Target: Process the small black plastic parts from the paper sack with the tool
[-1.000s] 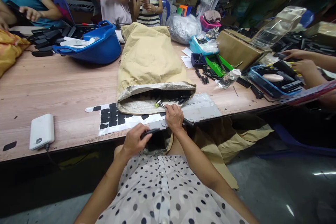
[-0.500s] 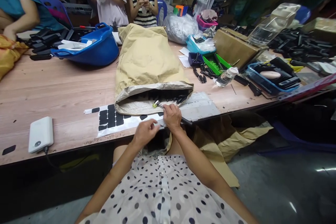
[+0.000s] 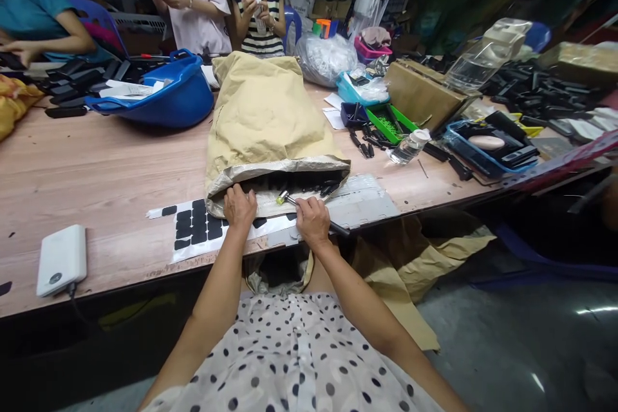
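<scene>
A tan paper sack point(image 3: 273, 112) lies on the table with its mouth towards me, and dark small parts point(image 3: 331, 187) show inside. My left hand point(image 3: 240, 207) rests at the left of the sack's mouth, fingers bent over its lower lip and thumb apart; nothing shows in it, though the fingertips are partly hidden. My right hand point(image 3: 313, 222) is closed round a small hammer point(image 3: 281, 197), whose yellow-tipped head points left at the opening and whose black handle sticks out to the right. Under the sack's front edge lies a white sheet with black stickers point(image 3: 199, 224).
A white power bank point(image 3: 62, 261) with a cable lies on the left. A blue basin point(image 3: 159, 100) stands behind it. To the right are a green tray point(image 3: 389, 123), a bottle point(image 3: 409, 147), a cardboard box point(image 3: 420, 93) and a blue basket point(image 3: 487, 148). Other people work across the table.
My left hand has moved forward and left from the table edge to the sack's mouth, its fingers opening from a pinch. My right hand still holds the hammer in nearly the same place.
</scene>
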`<state>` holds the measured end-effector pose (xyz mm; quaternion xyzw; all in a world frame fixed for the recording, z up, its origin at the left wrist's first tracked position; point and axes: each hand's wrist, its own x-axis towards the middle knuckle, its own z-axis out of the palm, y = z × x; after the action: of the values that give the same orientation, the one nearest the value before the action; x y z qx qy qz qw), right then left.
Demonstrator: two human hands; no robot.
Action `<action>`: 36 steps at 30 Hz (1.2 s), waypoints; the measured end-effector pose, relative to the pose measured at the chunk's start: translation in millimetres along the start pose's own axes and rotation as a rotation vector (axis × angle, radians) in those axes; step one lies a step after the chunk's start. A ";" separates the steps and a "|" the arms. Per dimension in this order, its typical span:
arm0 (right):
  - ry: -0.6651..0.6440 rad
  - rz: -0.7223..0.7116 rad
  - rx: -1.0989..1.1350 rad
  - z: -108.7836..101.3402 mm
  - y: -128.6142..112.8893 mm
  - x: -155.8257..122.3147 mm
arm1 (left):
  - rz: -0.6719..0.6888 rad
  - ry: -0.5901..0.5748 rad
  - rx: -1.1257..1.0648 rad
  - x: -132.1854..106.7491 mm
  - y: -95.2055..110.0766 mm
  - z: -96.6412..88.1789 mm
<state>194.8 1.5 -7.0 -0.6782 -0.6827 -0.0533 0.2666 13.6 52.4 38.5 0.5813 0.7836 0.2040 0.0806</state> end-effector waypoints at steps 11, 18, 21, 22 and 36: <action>-0.004 -0.013 -0.007 1.0 1.5 0.9 | -0.180 -0.022 -0.032 16.4 5.9 -5.5; 0.002 -0.003 0.003 0.6 0.9 1.0 | -0.184 -0.083 0.041 15.6 2.2 -12.6; -0.003 0.002 0.004 -0.2 0.2 0.9 | -0.045 -0.130 0.043 -5.0 0.5 -13.8; -0.005 0.001 0.003 -0.5 0.1 0.9 | 0.016 -0.137 0.025 -13.9 -0.9 -13.2; 0.007 0.032 0.051 -4.6 4.4 3.0 | 0.306 -0.146 -0.188 -38.7 -24.4 7.6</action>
<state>200.5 2.6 -3.1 -0.6817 -0.6721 -0.0341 0.2869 7.0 11.7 17.3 0.6967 0.6556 0.2435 0.1595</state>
